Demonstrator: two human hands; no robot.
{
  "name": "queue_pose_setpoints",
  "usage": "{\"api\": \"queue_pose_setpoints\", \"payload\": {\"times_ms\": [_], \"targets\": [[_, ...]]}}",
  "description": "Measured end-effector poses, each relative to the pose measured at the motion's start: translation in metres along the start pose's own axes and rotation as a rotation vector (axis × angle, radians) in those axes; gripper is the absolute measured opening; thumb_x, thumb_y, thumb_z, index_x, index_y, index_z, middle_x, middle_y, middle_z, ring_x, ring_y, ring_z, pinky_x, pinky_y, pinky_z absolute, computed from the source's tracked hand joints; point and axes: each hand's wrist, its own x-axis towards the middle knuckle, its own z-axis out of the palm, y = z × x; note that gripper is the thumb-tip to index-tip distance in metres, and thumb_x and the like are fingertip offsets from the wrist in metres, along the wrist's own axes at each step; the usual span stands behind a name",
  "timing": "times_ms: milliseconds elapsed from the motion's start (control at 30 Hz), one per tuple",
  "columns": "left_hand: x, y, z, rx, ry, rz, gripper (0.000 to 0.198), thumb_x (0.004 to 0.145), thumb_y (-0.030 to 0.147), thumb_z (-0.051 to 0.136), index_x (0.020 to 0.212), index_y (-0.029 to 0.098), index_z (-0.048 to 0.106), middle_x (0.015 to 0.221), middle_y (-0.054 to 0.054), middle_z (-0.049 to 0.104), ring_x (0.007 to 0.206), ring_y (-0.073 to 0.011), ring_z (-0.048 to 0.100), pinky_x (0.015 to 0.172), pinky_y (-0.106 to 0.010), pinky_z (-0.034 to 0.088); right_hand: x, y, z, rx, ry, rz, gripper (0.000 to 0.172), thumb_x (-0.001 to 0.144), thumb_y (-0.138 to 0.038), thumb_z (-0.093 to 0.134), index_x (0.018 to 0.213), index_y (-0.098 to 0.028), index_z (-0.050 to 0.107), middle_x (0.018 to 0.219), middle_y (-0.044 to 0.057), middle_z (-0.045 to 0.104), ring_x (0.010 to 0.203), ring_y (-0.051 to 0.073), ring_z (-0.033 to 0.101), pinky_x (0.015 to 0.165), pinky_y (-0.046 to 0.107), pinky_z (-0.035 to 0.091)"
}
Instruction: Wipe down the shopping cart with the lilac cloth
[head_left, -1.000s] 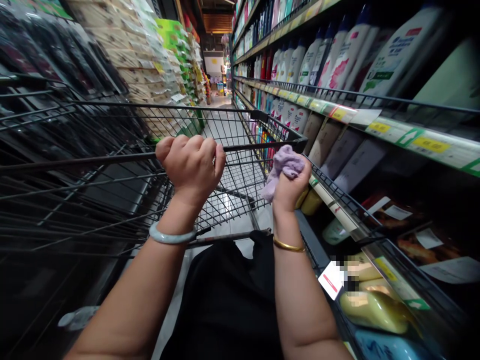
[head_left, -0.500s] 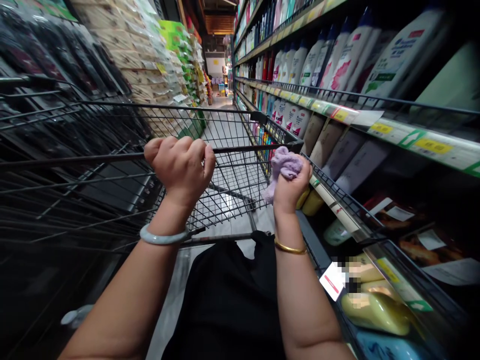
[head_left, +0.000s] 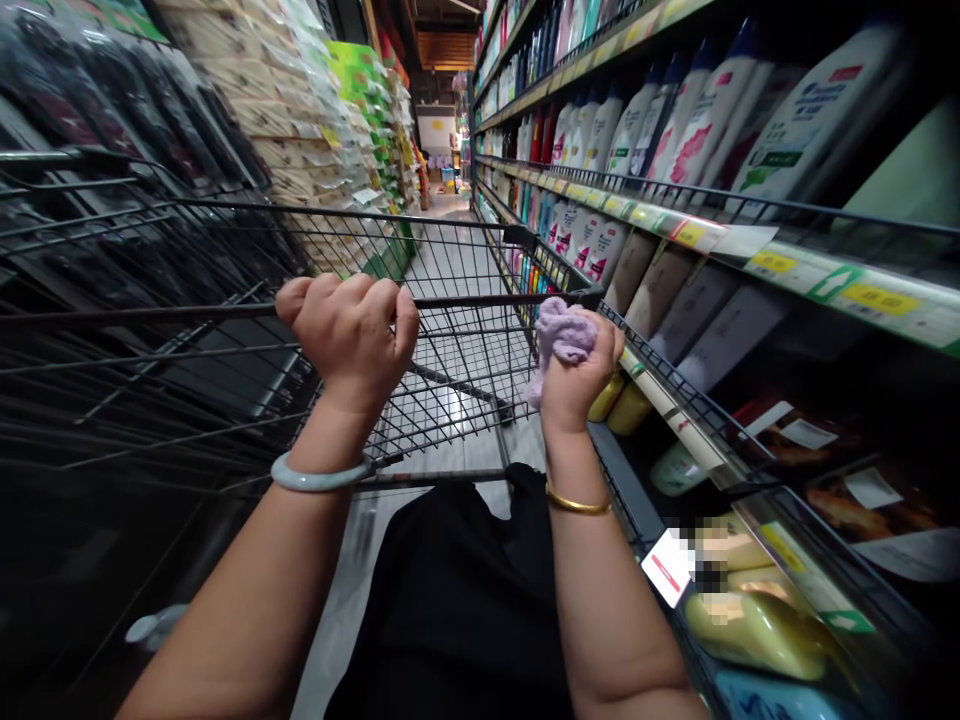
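Note:
My left hand (head_left: 351, 322), with a pale bangle at its wrist, is closed around the dark handle bar of a wire shopping cart (head_left: 480, 299). A crumpled light purple cloth (head_left: 564, 330) is bunched in my closed right hand (head_left: 581, 375), which wears a thin gold bangle. This fist is at the right end of the bar; whether its fingers also grip the bar is hidden. Beyond both hands, the cart's wire basket (head_left: 457, 350) shows the grey floor through its mesh.
Bottles (head_left: 697, 120) line the shelves close on my right, with price strips (head_left: 810, 275) along the edges. On the left are hanging dark packages (head_left: 172, 110) and stacked packs (head_left: 247, 110). Between them the aisle floor (head_left: 450, 240) runs ahead. Yellowish bottles (head_left: 757, 630) fill a low shelf.
Both hands have shifted slightly left in view and keep the same grip. The shelves on the right have moved a little to the right in view.

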Motion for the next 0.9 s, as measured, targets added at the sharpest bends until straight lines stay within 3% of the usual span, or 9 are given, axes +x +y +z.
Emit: {"api": "queue_pose_setpoints", "payload": {"times_ms": [100, 267, 367, 533, 767, 900], "targets": [[0.0, -0.001, -0.001, -0.005, -0.013, -0.041, 0.039, 0.099, 0.04, 0.055, 0.067, 0.024, 0.038, 0.071, -0.005, 0.052, 0.087, -0.03, 0.054, 0.101, -0.059, 0.03, -0.015, -0.016, 0.006, -0.05, -0.052, -0.056, 0.032, 0.088, -0.011, 0.06, 0.115, -0.026, 0.072, 0.122, 0.01, 0.06, 0.12, 0.027, 0.061, 0.11, 0.052, 0.055], [0.0, -0.003, 0.0, -0.012, -0.03, -0.077, 0.038, 0.097, 0.04, 0.056, 0.067, 0.024, 0.039, 0.073, -0.006, 0.052, 0.094, -0.032, 0.056, 0.104, -0.059, 0.027, -0.044, -0.048, 0.017, -0.047, -0.274, -0.256, 0.026, 0.095, -0.02, 0.066, 0.116, -0.031, 0.075, 0.123, 0.008, 0.063, 0.114, 0.025, 0.061, 0.102, 0.044, 0.056], [-0.001, -0.005, 0.0, -0.025, -0.024, -0.076, 0.038, 0.096, 0.04, 0.058, 0.068, 0.025, 0.039, 0.073, -0.006, 0.051, 0.096, -0.0323, 0.056, 0.104, -0.059, 0.027, -0.035, -0.04, 0.013, -0.027, -0.247, -0.305, 0.025, 0.096, -0.021, 0.066, 0.117, -0.032, 0.075, 0.122, 0.007, 0.064, 0.112, 0.024, 0.062, 0.102, 0.043, 0.056], [-0.001, -0.011, 0.0, 0.009, -0.011, -0.039, 0.04, 0.101, 0.044, 0.049, 0.068, 0.025, 0.036, 0.071, -0.005, 0.048, 0.088, -0.0282, 0.052, 0.101, -0.06, 0.029, -0.01, -0.013, 0.002, -0.062, -0.039, -0.124, 0.029, 0.093, -0.014, 0.059, 0.115, -0.027, 0.072, 0.118, 0.008, 0.063, 0.116, 0.025, 0.063, 0.108, 0.048, 0.055], [-0.002, -0.022, 0.001, 0.034, -0.004, 0.004, 0.042, 0.104, 0.049, 0.045, 0.069, 0.026, 0.037, 0.074, -0.005, 0.044, 0.088, -0.0268, 0.045, 0.1, -0.059, 0.027, -0.038, -0.04, 0.009, -0.07, -0.267, -0.263, 0.022, 0.097, -0.024, 0.065, 0.116, -0.031, 0.076, 0.121, 0.008, 0.064, 0.111, 0.025, 0.062, 0.101, 0.043, 0.056], [-0.001, -0.022, -0.002, -0.004, -0.014, -0.027, 0.043, 0.102, 0.05, 0.047, 0.067, 0.026, 0.035, 0.071, -0.005, 0.042, 0.087, -0.028, 0.045, 0.099, -0.06, 0.026, -0.03, -0.033, 0.005, -0.034, -0.286, -0.297, 0.025, 0.097, -0.021, 0.065, 0.117, -0.031, 0.076, 0.121, 0.007, 0.064, 0.112, 0.024, 0.062, 0.102, 0.042, 0.055]]}}
